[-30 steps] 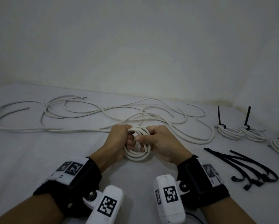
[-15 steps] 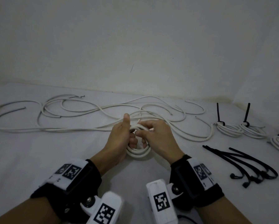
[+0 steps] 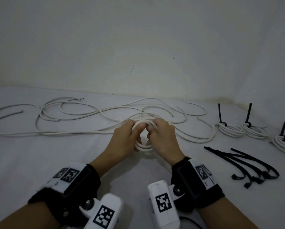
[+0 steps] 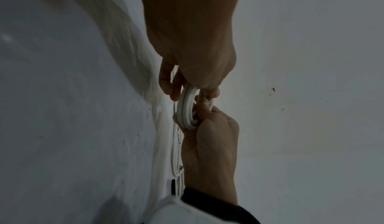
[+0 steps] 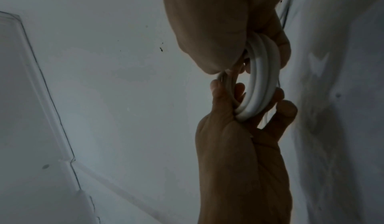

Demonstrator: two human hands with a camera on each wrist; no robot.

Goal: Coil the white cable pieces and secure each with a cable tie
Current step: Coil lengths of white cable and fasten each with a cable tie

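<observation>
A small coil of white cable (image 3: 143, 148) with a few turns is held between both hands above the white table (image 3: 39, 162). My left hand (image 3: 134, 135) grips its left side, thumb through the ring. My right hand (image 3: 153, 135) grips the right side with curled fingers. In the left wrist view the coil (image 4: 186, 111) runs from my left hand (image 4: 187, 86) down to the right hand (image 4: 204, 117). In the right wrist view the coil (image 5: 259, 83) sits between my right hand (image 5: 257, 50) and the left hand (image 5: 255, 106). Black cable ties (image 3: 247, 164) lie untouched at the right.
Long loose white cables (image 3: 72, 113) sprawl across the table behind the hands, from the far left to the right. Three tied coils (image 3: 230, 129) (image 3: 254, 132) (image 3: 284, 144) with upright black tie tails sit at the right. A pale wall (image 3: 138, 47) closes the back.
The left thumb, raised half a second ago, has come down onto the coil. Both hands now hold opposite sides, and the ring stands more open between them.
</observation>
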